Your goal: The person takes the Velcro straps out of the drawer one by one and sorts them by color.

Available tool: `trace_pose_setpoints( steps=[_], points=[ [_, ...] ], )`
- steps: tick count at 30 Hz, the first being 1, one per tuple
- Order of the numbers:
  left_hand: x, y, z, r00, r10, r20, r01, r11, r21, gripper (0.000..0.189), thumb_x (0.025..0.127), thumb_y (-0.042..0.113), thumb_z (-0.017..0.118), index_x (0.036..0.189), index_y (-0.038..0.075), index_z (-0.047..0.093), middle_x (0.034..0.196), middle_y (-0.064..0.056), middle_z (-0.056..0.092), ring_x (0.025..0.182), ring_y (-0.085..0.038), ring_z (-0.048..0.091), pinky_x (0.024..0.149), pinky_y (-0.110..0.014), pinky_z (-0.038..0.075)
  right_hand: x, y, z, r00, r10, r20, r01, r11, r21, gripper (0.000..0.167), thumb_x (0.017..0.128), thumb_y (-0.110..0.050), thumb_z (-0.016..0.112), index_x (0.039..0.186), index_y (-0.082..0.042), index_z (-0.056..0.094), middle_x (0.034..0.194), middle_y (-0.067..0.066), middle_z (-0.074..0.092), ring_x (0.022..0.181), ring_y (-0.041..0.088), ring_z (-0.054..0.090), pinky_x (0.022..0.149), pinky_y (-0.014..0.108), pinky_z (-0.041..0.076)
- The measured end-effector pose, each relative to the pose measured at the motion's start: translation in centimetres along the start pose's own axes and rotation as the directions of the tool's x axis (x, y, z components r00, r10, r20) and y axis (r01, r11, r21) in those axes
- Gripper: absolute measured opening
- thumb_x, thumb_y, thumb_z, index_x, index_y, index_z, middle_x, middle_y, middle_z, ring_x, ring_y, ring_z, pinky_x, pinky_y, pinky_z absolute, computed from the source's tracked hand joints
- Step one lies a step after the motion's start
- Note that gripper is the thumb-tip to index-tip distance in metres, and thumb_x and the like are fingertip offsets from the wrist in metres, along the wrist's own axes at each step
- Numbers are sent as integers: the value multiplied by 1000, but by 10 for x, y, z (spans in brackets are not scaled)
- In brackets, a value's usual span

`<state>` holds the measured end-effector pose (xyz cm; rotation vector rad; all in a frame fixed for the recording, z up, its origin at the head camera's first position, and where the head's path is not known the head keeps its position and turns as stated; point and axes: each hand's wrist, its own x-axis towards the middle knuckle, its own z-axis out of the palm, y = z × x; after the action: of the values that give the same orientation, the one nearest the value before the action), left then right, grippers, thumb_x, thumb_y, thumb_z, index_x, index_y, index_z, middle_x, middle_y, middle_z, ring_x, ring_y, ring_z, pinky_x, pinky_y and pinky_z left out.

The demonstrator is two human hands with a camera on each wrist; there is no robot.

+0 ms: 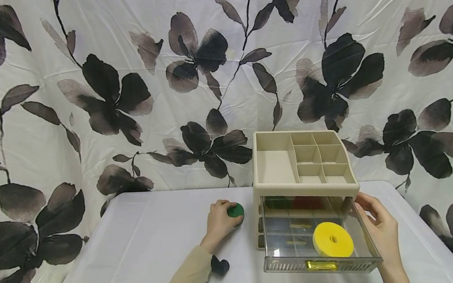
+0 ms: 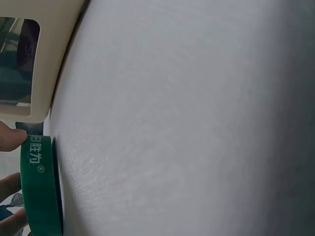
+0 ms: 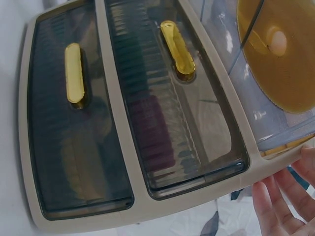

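Note:
In the head view my left hand point(image 1: 219, 220) grips a roll of green tape point(image 1: 235, 210) at the tabletop, left of a cream drawer organizer point(image 1: 306, 188). The left wrist view shows white lettering on the tape's point(image 2: 39, 191) outer side, with thumb and fingers on its rim. The organizer's top drawer point(image 1: 293, 261), clear with a yellow handle, is pulled out. A roll of yellow tape point(image 1: 333, 239) lies inside it. My right hand point(image 1: 381, 231) is at the organizer's right side beside this drawer. The right wrist view has its fingers point(image 3: 293, 196) against the cream frame.
Two lower drawers, with gold handles point(image 3: 75, 73), are closed; a purple item point(image 3: 152, 132) shows through one. Divided compartments point(image 1: 307, 154) top the organizer. A small dark piece point(image 1: 220, 265) is by the left sleeve. Behind the white table point(image 1: 138, 239) hangs a flower-printed cloth point(image 1: 214, 97).

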<state>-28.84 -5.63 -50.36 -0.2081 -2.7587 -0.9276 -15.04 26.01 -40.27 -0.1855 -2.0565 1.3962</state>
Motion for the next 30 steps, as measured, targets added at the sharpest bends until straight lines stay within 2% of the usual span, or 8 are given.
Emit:
trace_pose_setpoints(
  steps=[11,19,30],
  points=[
    [-2,4,0,1000,0,8,0,1000,3,44,69,29,84,107,11,72,116,-16,62,101,-32,54,80,-49,48,-1,0,-1,1000,20,-3,-20,999,-25,33,94,-4,56,128,-2,58,103,-25,56,94,-11,54,77,5,49],
    [-2,3,0,1000,3,3,-3,1000,-6,45,69,30,84,108,11,71,117,-16,61,103,-32,55,82,-50,49,0,1,-2,1000,0,-5,0,1000,-5,32,94,-2,55,126,-1,59,103,-24,57,95,-9,56,77,6,49],
    [-10,-2,-5,999,-38,-23,36,998,-60,48,71,32,82,113,10,70,122,-17,59,111,-35,53,86,-52,49,-1,-1,0,1000,-26,4,26,1000,13,32,94,-1,56,126,-1,59,104,-23,58,95,-7,57,77,8,51]
  ],
)
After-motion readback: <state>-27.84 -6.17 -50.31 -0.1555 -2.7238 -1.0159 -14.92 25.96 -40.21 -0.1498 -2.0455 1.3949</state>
